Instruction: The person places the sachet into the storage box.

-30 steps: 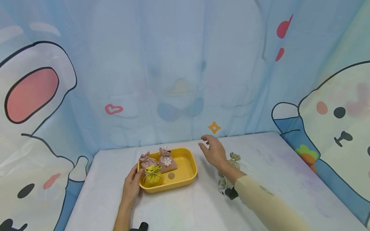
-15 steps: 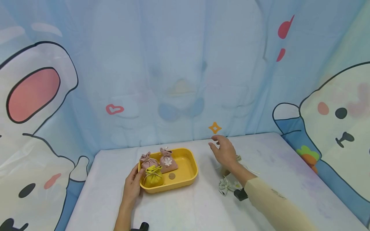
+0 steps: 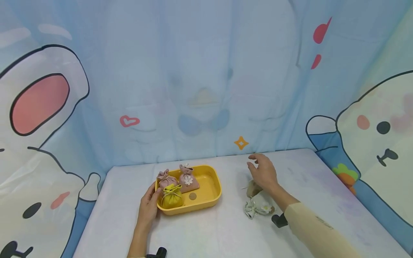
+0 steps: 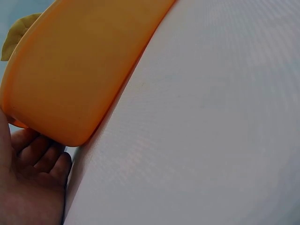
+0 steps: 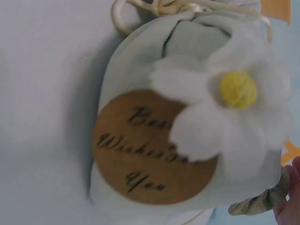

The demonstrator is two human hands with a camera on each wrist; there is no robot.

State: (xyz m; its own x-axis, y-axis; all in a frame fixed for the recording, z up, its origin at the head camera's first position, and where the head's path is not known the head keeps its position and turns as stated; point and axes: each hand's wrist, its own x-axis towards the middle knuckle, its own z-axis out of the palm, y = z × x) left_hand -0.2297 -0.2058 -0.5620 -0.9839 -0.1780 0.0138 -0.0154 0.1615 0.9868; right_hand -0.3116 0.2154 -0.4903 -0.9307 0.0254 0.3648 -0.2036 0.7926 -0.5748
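Observation:
My left hand [image 3: 147, 209] grips the left end of a yellow tray [image 3: 208, 186], thumb at the rim and fingers round the outside. Inside lie a yellow drawstring pouch [image 3: 172, 199], a pink pouch [image 3: 167, 181] and a second pink pouch [image 3: 191, 183] with a white flower. To the right, my right hand [image 3: 264, 173] reaches over two more pouches with its fingers loosely bent and apart. One is pale green [image 5: 124, 77], with a white flower and a round "Best Wishes" sticker [image 5: 140, 161]. Behind it, the olive pouch [image 3: 253, 189] is partly hidden by my hand.
A brown disc [image 3: 192, 196] lies on the tray floor. A pale cloth [image 3: 206, 236] covers the table, which ends at a blue cartoon-printed curtain [image 3: 206, 71]. Black wrist mounts show at my left wrist [image 3: 158, 252] and right wrist [image 3: 279, 220].
My right hand has moved right, away from the tray and across the pouches, uncovering more of the pale green one. My left hand stays on the tray; the head view has shifted slightly.

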